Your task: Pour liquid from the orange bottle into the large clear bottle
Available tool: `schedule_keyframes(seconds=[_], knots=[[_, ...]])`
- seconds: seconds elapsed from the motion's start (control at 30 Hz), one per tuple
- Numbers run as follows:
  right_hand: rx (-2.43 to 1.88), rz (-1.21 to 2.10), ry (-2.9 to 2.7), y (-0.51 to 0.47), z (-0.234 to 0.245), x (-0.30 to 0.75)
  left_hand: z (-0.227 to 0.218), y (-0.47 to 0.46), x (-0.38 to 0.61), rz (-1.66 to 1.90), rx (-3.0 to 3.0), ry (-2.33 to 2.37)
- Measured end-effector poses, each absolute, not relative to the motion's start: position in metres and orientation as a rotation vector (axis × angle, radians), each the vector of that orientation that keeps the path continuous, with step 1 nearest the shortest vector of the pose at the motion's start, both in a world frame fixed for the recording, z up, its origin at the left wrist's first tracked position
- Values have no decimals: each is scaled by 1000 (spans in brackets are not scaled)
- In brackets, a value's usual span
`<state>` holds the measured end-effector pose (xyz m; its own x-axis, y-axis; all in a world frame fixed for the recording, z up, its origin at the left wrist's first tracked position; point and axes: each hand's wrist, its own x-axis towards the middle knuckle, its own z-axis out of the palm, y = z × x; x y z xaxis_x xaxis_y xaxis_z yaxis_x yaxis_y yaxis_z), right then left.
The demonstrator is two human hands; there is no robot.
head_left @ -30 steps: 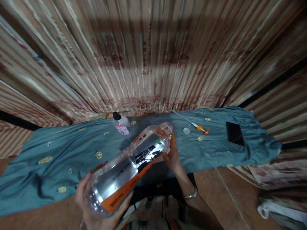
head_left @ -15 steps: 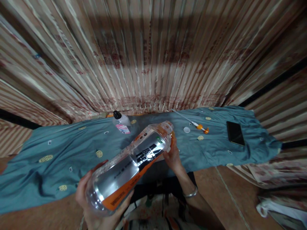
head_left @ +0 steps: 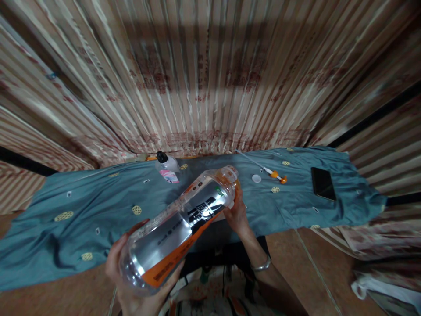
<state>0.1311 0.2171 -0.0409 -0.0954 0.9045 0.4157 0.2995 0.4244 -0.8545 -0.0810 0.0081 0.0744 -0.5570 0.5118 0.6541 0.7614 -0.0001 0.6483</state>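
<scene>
A large clear plastic bottle (head_left: 179, 230) with a silver and orange label lies slanted across the middle of the view. Its base points toward me at lower left, and its uncapped-looking neck points to the upper right. My left hand (head_left: 126, 267) is closed around the base from beneath. Near the neck, my right hand (head_left: 237, 215) is closed with its fingers mostly hidden behind the bottle. An orange patch shows beside those fingers; whether it is part of this bottle or a separate thing, I cannot tell. A pump dispenser top (head_left: 272, 173), orange and white with a long tube, lies beyond the right hand.
A small white round cap (head_left: 256, 178) lies near the pump. Farther left stands a small clear bottle (head_left: 167, 167) with a black top and pink label. A dark phone (head_left: 323, 183) rests at right on the teal patterned cloth (head_left: 108, 202). Striped curtains (head_left: 204, 87) hang behind.
Almost nothing differs. The large bottle's base and my left hand have shifted very slightly to the right; my right hand stays by the neck.
</scene>
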Motion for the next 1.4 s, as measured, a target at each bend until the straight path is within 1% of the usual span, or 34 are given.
schedule_keyframes(seconds=[0.2,0.43,0.8,1.13,1.27,1.4], knots=[[-1049,713,-1614,217,-41,130,68,5,-85,-1556,-1321,-2042],[-1054,714,-1630,218,-41,131,74,5,-77,-1607,-1285,-2134],[-1089,728,-1619,217,-43,132,77,12,-81,-1479,-1427,-1964],[-1101,718,-1637,217,-46,135,77,13,-76,-1475,-1399,-1974],[-1093,693,-1670,218,-48,136,78,11,-74,-1458,-1336,-2073],[-1083,694,-1640,217,-48,134,78,12,-76,-1464,-1396,-1973]])
